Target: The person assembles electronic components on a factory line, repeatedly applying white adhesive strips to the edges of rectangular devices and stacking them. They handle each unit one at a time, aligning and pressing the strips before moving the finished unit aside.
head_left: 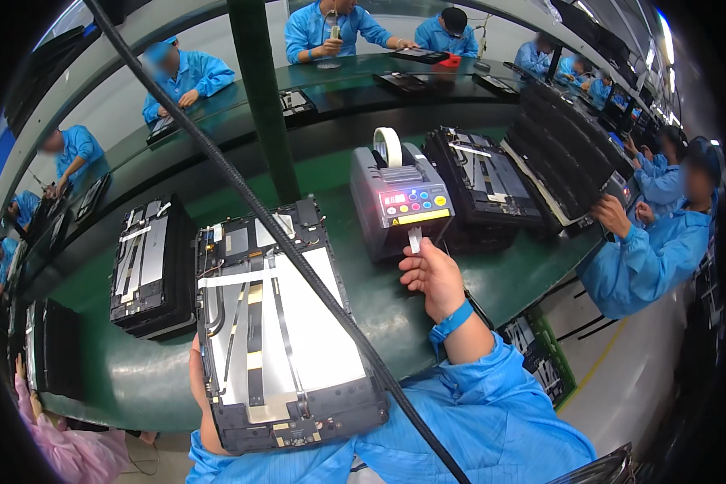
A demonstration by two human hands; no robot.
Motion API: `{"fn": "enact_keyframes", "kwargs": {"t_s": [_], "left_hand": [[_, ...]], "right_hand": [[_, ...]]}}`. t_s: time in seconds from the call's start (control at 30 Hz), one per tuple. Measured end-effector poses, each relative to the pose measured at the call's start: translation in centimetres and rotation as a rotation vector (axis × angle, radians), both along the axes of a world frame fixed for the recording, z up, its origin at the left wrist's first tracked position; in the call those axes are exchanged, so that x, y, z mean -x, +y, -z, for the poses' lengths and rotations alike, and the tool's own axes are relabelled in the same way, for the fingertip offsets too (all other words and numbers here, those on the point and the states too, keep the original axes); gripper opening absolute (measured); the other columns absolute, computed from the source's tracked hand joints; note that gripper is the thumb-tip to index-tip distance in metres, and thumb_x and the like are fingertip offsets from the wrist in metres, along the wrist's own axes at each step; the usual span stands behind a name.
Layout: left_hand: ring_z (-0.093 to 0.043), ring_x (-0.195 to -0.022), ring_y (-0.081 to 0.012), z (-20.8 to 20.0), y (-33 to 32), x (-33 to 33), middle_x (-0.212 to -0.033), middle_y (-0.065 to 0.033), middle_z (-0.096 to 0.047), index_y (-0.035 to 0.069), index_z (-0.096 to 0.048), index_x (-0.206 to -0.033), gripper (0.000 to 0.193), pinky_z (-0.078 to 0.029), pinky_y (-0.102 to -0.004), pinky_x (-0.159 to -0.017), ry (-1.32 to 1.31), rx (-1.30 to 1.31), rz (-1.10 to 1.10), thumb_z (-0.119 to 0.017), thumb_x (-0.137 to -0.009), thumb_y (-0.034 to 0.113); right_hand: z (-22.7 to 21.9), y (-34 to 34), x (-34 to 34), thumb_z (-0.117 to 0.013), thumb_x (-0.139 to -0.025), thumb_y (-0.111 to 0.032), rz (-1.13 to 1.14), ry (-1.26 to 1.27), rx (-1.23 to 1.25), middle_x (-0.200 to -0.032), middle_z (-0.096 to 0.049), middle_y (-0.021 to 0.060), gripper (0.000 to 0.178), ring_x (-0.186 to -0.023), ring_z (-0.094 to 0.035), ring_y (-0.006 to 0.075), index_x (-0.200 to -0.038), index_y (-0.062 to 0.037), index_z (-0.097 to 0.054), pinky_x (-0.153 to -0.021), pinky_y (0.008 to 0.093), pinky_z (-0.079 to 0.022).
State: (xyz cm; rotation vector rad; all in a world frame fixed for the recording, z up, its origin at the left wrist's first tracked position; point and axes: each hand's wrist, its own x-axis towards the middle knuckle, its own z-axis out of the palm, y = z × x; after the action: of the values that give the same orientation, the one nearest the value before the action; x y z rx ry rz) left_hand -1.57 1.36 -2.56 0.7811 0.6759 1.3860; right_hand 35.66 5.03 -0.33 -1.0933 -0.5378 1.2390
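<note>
An opened tablet with large silver battery panels, dark flex cables and a white tape strip across its upper part is in front of me. My left hand grips its left edge near the bottom corner, fingers partly hidden beneath. To the right stands a grey automatic tape dispenser with a lit display, coloured buttons and a white tape roll on top. A short strip of tape sticks out of its front. My right hand, with a blue wrist strap, pinches that strip between thumb and forefinger.
Stacks of opened tablets stand left and behind the dispenser on the green table. A black cable crosses my view diagonally. A co-worker handles black trays at right. A green crate sits below the table edge.
</note>
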Motion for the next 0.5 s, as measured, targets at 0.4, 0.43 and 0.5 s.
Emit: {"fn": "enact_keyframes", "kwargs": {"t_s": [0.4, 0.43, 0.5], "left_hand": [[-0.047, -0.118, -0.0218, -3.9, -1.0, 1.7, -0.125, -0.0175, -0.051, -0.005, -0.046, -0.123, 0.048, -0.035, -0.0333, -0.097, 0.355, -0.46, -0.257, -0.033, -0.098, 0.034], [-0.05, -0.111, -0.0216, -5.4, -1.5, 1.9, -0.12, -0.0163, -0.052, -0.005, -0.05, -0.118, 0.042, -0.036, -0.0313, -0.092, 0.492, -0.556, -0.349, -0.037, -0.094, 0.027], [-0.053, -0.098, -0.0232, -8.9, -1.1, 1.7, -0.105, -0.0148, -0.057, -0.004, -0.059, -0.105, 0.034, -0.039, -0.0345, -0.085, 0.755, -0.788, -0.351, -0.053, -0.085, 0.023]], "right_hand": [[-4.2, -2.6, 1.6, -0.062, -0.089, -0.018, 0.108, -0.406, -0.305, -0.074, -0.064, 0.0067, 0.02, -0.065, -0.06, 0.0142, -0.086, 0.001, -0.067, -0.06, 0.0261, -0.048], [-5.8, -3.3, 2.2, -0.061, -0.089, -0.017, 0.04, -0.533, -0.406, -0.074, -0.064, 0.0071, 0.019, -0.065, -0.06, 0.0147, -0.086, 0.0011, -0.067, -0.06, 0.0266, -0.048], [-9.3, -4.8, 3.2, -0.06, -0.089, -0.015, -0.145, -0.794, -0.607, -0.073, -0.063, 0.0083, 0.017, -0.065, -0.061, 0.0172, -0.085, 0.0008, -0.067, -0.059, 0.0285, -0.047]]}}
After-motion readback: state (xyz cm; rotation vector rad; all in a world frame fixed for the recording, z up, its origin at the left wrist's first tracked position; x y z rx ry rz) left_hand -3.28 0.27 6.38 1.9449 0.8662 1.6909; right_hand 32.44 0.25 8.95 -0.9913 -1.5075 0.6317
